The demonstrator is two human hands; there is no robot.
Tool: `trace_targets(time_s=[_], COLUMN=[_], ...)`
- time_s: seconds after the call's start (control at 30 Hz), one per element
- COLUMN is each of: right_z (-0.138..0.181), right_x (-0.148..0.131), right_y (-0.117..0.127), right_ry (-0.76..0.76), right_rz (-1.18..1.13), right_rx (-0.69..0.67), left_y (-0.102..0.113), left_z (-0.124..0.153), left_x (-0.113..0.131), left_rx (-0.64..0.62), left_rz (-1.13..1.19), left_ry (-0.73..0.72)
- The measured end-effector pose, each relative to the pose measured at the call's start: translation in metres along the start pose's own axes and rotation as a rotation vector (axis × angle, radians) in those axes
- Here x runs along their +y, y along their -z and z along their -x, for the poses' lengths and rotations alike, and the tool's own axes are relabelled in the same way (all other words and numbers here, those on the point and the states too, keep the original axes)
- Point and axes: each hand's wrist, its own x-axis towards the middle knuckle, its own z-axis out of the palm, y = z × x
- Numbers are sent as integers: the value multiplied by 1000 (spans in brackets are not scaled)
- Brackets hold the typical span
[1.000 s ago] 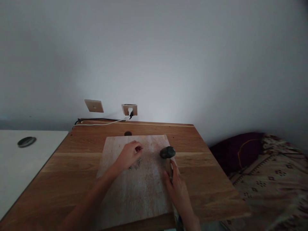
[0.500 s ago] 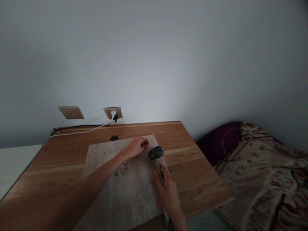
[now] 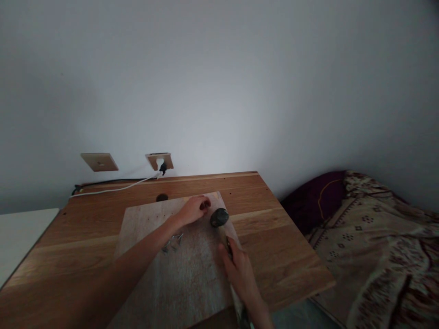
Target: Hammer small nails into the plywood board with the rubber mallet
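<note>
A pale wooden board (image 3: pixel 192 269) lies on the brown wooden table (image 3: pixel 274 246). My left hand (image 3: pixel 194 209) rests near the board's far right corner, fingers pinched together on something too small to make out. My right hand (image 3: pixel 240 269) is wrapped round the handle of a hammer, whose dark head (image 3: pixel 219 217) sits on the board just right of my left fingers. A small heap of nails (image 3: pixel 173 242) lies on the board under my left forearm.
Wall sockets (image 3: pixel 159 161) with a white cable (image 3: pixel 116 187) sit behind the table. A white surface (image 3: pixel 17 237) adjoins the table's left side. A patterned blanket (image 3: pixel 380 246) and dark cushion (image 3: pixel 315 196) lie to the right.
My left hand moved from the nail heap to the board's far right corner, pinched. The hammer head came close to those fingers. The view swung right.
</note>
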Motion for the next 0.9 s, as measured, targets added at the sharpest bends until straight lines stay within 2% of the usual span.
trace_targets(time_s=[0.13, 0.23, 0.37, 0.53, 0.73, 0.9], right_z=[-9, -15, -24, -42, -60, -64], right_x=[-4, -11, -20, -26, -31, -29], right_y=[6, 9, 11, 7, 0, -9], right_ry=[-234, -350, -275, -177, -126, -127], right_rz=[-332, -505, -509, -470, -464, -480], right_rx=[-209, -253, -191, -144, -153, -186], left_y=[-4, -6, -8, -10, -12, -13], left_z=[3, 5, 6, 9, 9, 6], left_x=[-4, -4, -3, -5, -9, -10], left_rx=[84, 100, 92, 132, 157, 159], left_rz=[58, 89, 109, 170, 263, 227], left_ry=[12, -5, -31, 18, -2, 59])
